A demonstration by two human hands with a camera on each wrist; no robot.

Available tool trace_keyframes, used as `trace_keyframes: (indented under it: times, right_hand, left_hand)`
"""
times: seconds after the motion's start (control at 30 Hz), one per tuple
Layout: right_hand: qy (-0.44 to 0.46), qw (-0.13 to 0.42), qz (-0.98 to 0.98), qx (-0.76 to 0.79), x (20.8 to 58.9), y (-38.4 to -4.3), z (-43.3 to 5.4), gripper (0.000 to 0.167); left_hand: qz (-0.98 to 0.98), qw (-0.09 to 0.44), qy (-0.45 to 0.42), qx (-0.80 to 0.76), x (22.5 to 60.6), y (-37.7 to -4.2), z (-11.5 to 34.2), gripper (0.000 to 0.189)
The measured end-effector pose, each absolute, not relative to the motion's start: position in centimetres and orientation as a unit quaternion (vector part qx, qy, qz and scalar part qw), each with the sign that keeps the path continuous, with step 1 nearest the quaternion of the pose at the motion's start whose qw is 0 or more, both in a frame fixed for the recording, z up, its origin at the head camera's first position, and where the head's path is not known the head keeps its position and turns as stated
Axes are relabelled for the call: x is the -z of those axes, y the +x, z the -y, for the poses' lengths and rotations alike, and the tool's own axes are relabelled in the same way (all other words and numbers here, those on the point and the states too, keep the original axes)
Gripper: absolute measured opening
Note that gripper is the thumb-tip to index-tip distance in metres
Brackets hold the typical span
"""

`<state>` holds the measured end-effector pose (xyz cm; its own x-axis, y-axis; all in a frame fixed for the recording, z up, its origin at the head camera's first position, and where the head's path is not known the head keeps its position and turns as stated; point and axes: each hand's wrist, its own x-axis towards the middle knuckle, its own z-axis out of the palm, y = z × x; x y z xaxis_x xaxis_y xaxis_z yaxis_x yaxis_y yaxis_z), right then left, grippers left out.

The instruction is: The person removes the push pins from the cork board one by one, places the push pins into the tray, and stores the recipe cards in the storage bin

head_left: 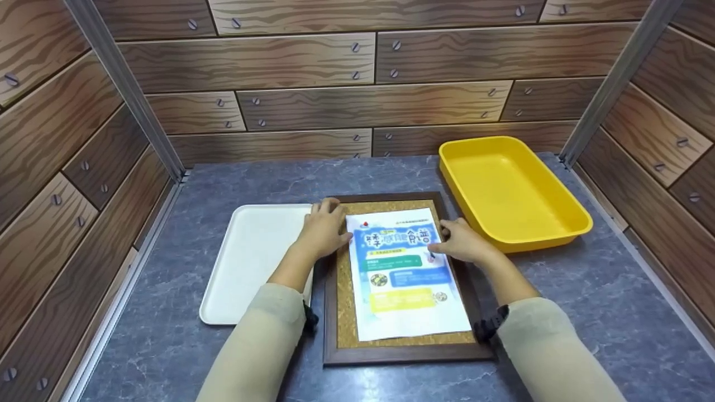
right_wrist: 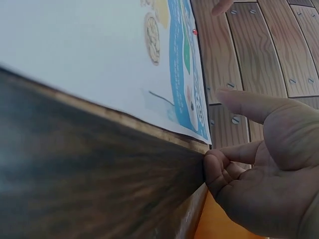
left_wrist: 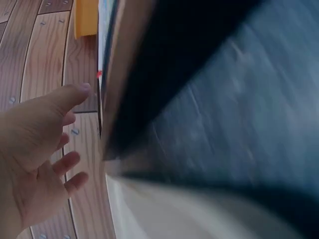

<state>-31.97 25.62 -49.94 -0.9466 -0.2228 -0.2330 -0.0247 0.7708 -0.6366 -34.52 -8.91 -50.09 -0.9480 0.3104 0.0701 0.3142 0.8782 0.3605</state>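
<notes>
A cork board (head_left: 344, 318) in a dark brown frame (head_left: 410, 354) lies on the table, bearing a white printed poster (head_left: 410, 326) with blue, green and yellow blocks. One red pushpin (head_left: 365, 224) shows near the poster's upper left corner. My left hand (head_left: 325, 230) is over the board's upper left edge, its thumb toward the poster; its fingers look spread and loose in the left wrist view. At the right side of the frame is my right hand (head_left: 465, 241). Its bent fingers (right_wrist: 213, 169) touch the outer edge, while the thumb (right_wrist: 244, 103) stays extended above.
A white rectangular tray (head_left: 246, 268) lies left of the board, partly covered by my left arm. To the right, a yellow basin (head_left: 503, 190) stands close to my right hand. Wood-patterned walls (head_left: 301, 61) enclose the grey marbled table (head_left: 592, 312) at back and sides.
</notes>
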Motion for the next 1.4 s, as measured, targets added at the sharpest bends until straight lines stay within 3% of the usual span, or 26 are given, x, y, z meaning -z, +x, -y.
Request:
trace_keyframes:
  times: [0.2, 0.53, 0.8, 1.4]
  right_hand:
    - [-0.074, 0.145, -0.928, 0.335, 50.5, -32.2, -25.7, 0.079]
    - [-0.074, 0.128, -0.911, 0.384, 51.0, -32.2, -25.7, 0.075]
    - [-0.067, 0.149, -0.891, 0.424, 50.8, -32.1, -26.0, 0.083]
    - [-0.086, 0.18, -0.864, 0.462, 50.9, -31.9, -26.7, 0.083]
  left_hand:
    - [0.953, -0.033, -0.174, 0.246, 49.9, -34.7, 7.4, 0.041]
    - [0.933, -0.079, -0.13, 0.325, 50.8, -35.9, 6.1, 0.036]
    - [0.929, -0.076, -0.119, 0.343, 50.9, -36.8, 5.6, 0.031]
    - [0.93, -0.064, -0.085, 0.353, 51.7, -37.3, 5.0, 0.013]
